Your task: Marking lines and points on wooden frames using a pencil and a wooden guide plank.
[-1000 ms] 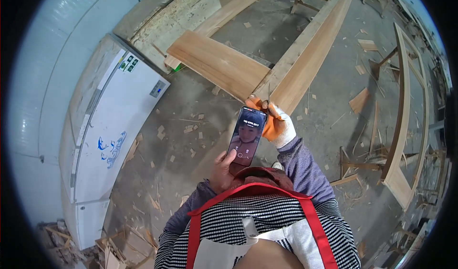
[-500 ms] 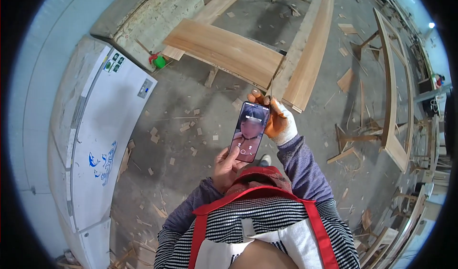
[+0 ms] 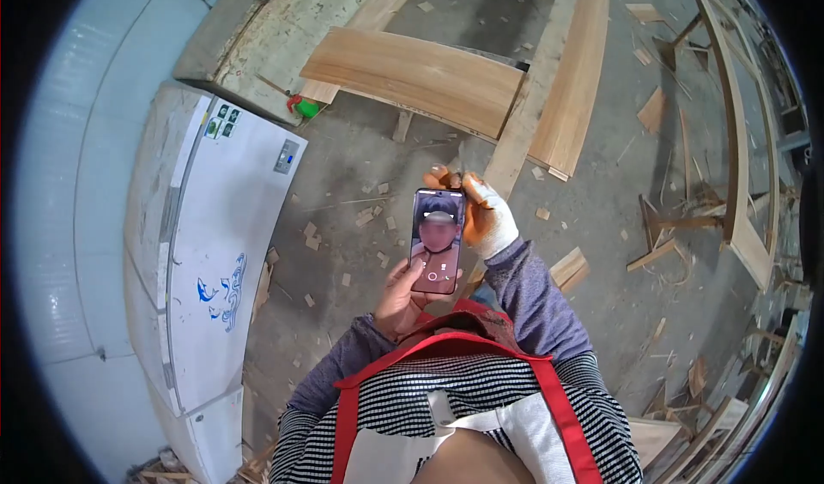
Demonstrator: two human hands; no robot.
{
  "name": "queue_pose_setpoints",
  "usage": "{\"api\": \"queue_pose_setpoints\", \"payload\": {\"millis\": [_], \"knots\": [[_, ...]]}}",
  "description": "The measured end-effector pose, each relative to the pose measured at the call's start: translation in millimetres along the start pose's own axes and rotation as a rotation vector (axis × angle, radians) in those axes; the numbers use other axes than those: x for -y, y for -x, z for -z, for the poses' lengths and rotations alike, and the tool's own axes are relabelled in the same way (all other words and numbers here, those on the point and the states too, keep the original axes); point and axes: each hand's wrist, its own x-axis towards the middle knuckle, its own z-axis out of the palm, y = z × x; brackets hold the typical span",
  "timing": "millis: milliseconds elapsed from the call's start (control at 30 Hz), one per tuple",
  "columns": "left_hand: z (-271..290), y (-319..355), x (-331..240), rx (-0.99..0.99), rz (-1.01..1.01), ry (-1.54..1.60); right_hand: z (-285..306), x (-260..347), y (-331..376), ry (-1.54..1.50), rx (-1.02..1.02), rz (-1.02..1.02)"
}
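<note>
A dark smartphone stands upright in front of my body, its lit screen showing a person and a row of round controls. My bare left hand is closed around its lower end, the thumb over the screen's lower left. At the phone's upper right edge is my right hand, in a white glove with orange-coated fingers. Its fingers are curled together behind the phone's top. Something thin and faint rises from between them, too blurred to name. Whether the right fingers also grip the phone is hidden.
A wide wooden board lies across ahead, meeting long planks on the right. On the left is a white chest freezer, with a green and red object behind it. A wooden frame stands far right. Wood offcuts litter the floor.
The phone has turned more upright and shifted slightly left, both hands moving along with it. The freezer, boards and wooden frame sit farther right in the picture as the view has swung.
</note>
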Motion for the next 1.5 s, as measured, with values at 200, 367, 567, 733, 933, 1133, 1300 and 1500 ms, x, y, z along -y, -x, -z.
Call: {"api": "queue_pose_setpoints", "payload": {"millis": [200, 367, 567, 733, 933, 1133, 1300, 1500], "knots": [[36, -4, -35, 0.127, 0.175, 0.103, -8, -40, -10, 0.081, -0.048, 0.031], [104, 1, -101, 0.288, 0.31, -0.093, -13, -112, -39, 0.087, -0.17, 0.201], [175, 23, -152, 0.371, 0.325, -0.176, -21, -194, -67, 0.081, -0.167, 0.273], [192, 53, -169, 0.365, 0.26, -0.258, -40, -225, -73, 0.111, -0.197, 0.278], [216, 73, -199, 0.43, 0.236, -0.239, -66, -256, -81, 0.149, -0.201, 0.273], [231, 89, -220, 0.573, 0.452, 0.039, -85, -276, -78, 0.136, -0.106, 0.257], [234, 100, -228, 0.509, 0.462, 0.113, -94, -288, -84, 0.124, -0.121, 0.285], [236, 99, -238, 0.546, 0.442, 0.186, -107, -294, -91, 0.153, -0.121, 0.287]]}}
